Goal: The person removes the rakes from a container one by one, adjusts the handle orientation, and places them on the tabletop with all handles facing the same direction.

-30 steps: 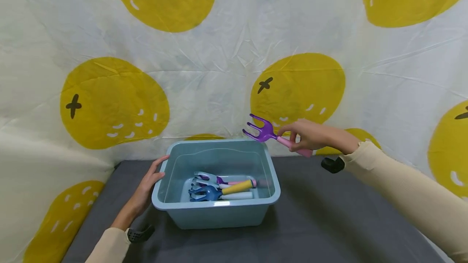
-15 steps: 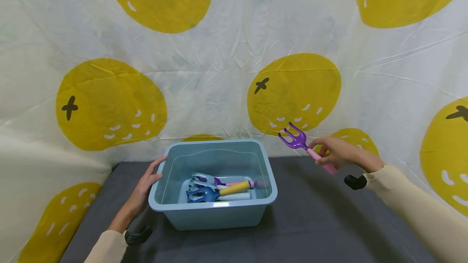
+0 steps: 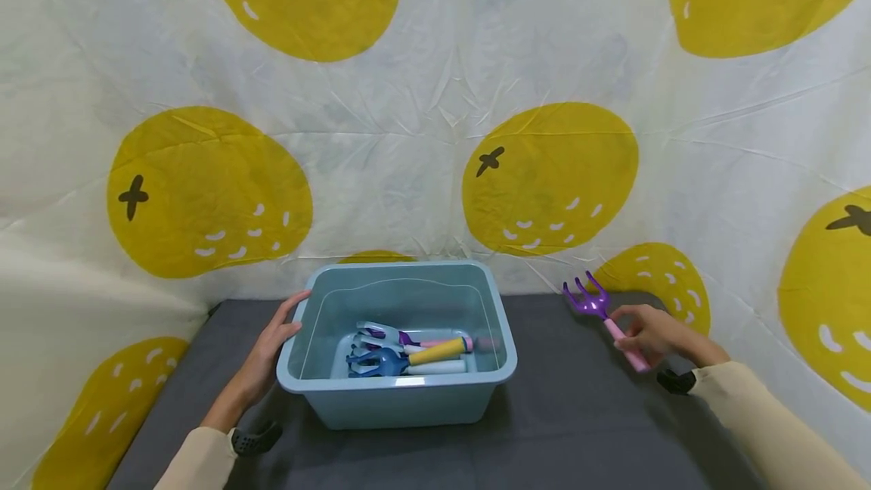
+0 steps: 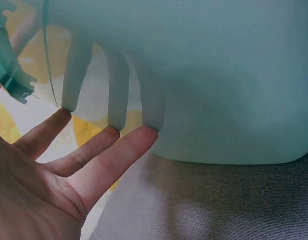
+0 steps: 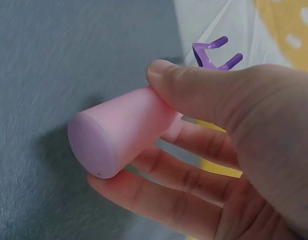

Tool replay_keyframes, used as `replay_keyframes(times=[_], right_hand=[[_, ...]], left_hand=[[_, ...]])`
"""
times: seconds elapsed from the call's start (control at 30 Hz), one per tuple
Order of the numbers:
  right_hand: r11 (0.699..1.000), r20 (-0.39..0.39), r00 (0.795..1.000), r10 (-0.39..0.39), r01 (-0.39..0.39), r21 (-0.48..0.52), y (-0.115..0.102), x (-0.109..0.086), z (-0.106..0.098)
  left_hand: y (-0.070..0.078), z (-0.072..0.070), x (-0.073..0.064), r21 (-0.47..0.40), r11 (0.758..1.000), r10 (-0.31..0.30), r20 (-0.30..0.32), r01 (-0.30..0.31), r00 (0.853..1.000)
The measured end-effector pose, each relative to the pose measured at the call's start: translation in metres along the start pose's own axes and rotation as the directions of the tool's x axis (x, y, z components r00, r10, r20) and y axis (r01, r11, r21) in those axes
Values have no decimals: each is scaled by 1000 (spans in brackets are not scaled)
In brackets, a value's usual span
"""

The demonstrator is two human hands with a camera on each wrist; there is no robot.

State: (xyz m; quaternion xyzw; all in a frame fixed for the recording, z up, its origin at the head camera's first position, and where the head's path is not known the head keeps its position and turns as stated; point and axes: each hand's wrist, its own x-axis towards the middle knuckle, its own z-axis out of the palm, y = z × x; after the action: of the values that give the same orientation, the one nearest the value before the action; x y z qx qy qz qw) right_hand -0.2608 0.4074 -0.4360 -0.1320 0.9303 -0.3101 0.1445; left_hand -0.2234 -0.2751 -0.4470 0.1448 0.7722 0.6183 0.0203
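My right hand (image 3: 646, 335) holds a small garden hand fork (image 3: 589, 304) by its pink handle (image 5: 126, 127), low over the right side of the dark table. Its purple prongs point away from me. With fingers straight, my left hand (image 3: 267, 350) touches the left side of a light blue plastic basin (image 3: 401, 404); in the left wrist view several fingertips (image 4: 146, 132) rest against its outer wall. Inside the basin lie several more hand forks, among them a dark blue one with a yellow handle (image 3: 435, 351) and a pale blue one (image 3: 379, 333).
The dark grey cloth-covered table (image 3: 558, 414) carries the basin near its middle. Behind it hangs a white curtain (image 3: 381, 195) printed with large yellow fruit, close to the table's far edge.
My right hand has carried the purple and pink hand fork rightward and down, from above the basin's right rim to low over the table. My left hand stays at the basin.
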Motion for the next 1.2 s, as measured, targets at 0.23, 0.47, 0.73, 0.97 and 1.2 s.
replay_keyframes(times=[0.23, 0.47, 0.73, 0.97, 1.2], right_hand=[[989, 42, 996, 73, -78, 129, 23, 5, 2], [975, 81, 989, 123, -136, 177, 33, 14, 2], [964, 88, 985, 151, -167, 205, 42, 16, 2], [960, 91, 984, 150, -167, 223, 54, 11, 0], [956, 78, 986, 149, -164, 242, 55, 8, 0]], left_hand=[[2, -1, -1, 7, 1000, -6, -4, 6, 1000], [3, -4, -2, 13, 1000, -21, -10, 21, 1000], [3, -4, -1, 10, 1000, -27, -10, 27, 1000], [2, -1, 0, -4, 999, -36, -4, 36, 999], [1, 0, 0, -2, 999, -41, -1, 41, 999]])
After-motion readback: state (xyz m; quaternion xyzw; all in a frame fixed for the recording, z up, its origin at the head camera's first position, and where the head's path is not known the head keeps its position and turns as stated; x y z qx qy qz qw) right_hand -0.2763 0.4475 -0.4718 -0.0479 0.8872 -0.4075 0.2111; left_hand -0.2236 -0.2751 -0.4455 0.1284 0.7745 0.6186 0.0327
